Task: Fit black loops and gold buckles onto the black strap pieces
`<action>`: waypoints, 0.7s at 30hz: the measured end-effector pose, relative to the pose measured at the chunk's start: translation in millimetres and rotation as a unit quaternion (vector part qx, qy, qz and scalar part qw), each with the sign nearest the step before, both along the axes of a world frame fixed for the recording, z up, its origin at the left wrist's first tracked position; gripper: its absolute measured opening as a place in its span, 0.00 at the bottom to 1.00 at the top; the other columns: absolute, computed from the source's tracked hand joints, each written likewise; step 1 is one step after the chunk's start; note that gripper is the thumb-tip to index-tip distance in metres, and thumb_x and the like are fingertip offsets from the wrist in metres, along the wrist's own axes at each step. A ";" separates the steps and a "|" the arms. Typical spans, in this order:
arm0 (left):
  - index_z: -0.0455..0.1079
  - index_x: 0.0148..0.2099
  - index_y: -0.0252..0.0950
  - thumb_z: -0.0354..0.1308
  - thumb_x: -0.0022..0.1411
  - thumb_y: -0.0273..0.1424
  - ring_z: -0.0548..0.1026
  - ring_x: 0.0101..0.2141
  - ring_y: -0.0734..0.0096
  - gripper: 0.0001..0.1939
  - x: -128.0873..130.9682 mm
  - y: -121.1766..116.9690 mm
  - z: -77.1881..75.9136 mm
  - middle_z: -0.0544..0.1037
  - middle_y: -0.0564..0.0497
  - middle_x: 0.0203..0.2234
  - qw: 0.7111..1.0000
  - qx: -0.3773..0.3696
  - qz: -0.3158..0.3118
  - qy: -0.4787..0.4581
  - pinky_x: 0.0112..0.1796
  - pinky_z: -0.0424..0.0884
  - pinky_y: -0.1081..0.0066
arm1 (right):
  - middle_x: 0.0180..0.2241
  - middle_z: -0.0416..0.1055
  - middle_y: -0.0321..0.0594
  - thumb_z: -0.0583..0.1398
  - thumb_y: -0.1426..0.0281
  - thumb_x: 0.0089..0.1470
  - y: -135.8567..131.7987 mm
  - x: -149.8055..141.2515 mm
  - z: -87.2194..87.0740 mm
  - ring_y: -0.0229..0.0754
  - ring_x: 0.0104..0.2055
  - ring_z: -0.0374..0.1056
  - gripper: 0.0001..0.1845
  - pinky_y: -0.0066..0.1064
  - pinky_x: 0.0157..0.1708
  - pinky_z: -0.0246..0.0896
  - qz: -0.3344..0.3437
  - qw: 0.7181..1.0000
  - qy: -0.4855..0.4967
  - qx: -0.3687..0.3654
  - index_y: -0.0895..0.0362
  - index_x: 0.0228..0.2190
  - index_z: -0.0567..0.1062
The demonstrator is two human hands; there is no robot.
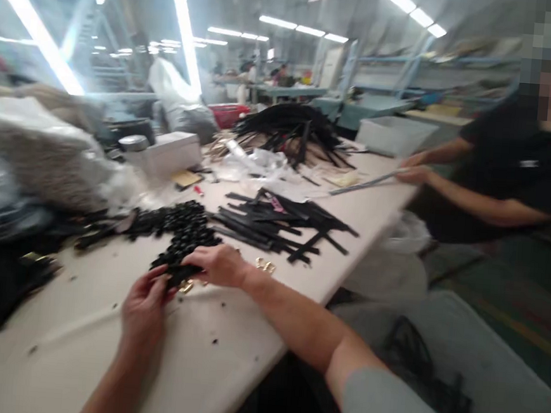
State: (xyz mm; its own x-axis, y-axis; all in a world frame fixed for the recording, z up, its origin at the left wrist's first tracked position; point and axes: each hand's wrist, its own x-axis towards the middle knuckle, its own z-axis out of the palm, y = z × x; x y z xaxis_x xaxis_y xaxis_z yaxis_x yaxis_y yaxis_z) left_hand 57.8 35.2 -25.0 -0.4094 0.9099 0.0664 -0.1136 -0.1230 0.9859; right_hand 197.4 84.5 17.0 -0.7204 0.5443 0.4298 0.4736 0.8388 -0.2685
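My left hand (146,301) is closed on the near end of a short black strip (181,277), its thumb and fingers pinched together. At the strip's other end are the fingertips of my right hand (220,264), also closed on it. Blur hides the details of the strip. Just below it lies a gold-coloured metal fitting (186,286), and more gold fittings (266,266) rest to the right of my right wrist. Right behind both hands is a heap of small shiny black pieces (190,225).
Flat black strips (274,222) lie across the pale table (76,318). Behind them are clear plastic wrap (255,163) and a big black bundle (296,122). Bulging bags (36,149) line the left. At right, a co-worker (507,167) holds a long grey strip (366,183).
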 end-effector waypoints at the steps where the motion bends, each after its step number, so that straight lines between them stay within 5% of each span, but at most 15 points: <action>1: 0.71 0.46 0.34 0.63 0.57 0.37 0.73 0.26 0.75 0.17 -16.8 -11.8 -0.7 0.75 0.51 0.32 1.000 -0.018 0.023 -0.001 0.28 0.71 0.72 | 0.37 0.75 0.38 0.63 0.66 0.55 6.3 0.2 -4.7 0.36 0.38 0.71 0.11 0.24 0.32 0.58 0.006 1.000 0.007 -0.001 0.55 0.41 0.74; 4: 0.72 0.44 0.35 0.66 0.51 0.37 0.70 0.21 0.80 0.19 -33.7 -24.3 1.2 0.74 0.55 0.26 0.998 -0.032 0.041 -0.043 0.25 0.67 0.78 | 0.36 0.74 0.38 0.63 0.67 0.54 18.8 4.6 -13.0 0.36 0.36 0.70 0.11 0.25 0.33 0.57 0.001 0.999 0.031 0.008 0.55 0.40 0.75; 8: 0.73 0.43 0.35 0.66 0.49 0.36 0.70 0.20 0.82 0.18 -24.4 -15.9 5.8 0.73 0.55 0.25 0.996 -0.014 0.046 -0.070 0.24 0.66 0.80 | 0.35 0.75 0.38 0.63 0.64 0.55 18.6 11.0 -11.7 0.37 0.35 0.69 0.12 0.26 0.33 0.55 -0.014 1.000 0.022 0.015 0.55 0.40 0.75; 21: 0.72 0.43 0.35 0.66 0.52 0.39 0.73 0.26 0.77 0.19 -25.7 -18.6 8.6 0.77 0.49 0.34 0.991 0.019 0.065 -0.112 0.31 0.71 0.75 | 0.38 0.76 0.39 0.63 0.62 0.54 21.7 10.6 -15.7 0.38 0.38 0.70 0.13 0.27 0.37 0.56 -0.030 0.999 -0.014 -0.033 0.55 0.40 0.76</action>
State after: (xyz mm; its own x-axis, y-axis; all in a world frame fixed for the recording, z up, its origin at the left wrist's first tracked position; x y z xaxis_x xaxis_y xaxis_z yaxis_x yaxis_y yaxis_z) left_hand 32.0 16.7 -16.4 -0.5318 0.8468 -0.0062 -0.3090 -0.1872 0.9325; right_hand 207.9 106.2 1.3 -0.6964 0.6138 0.3719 0.5313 0.7893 -0.3079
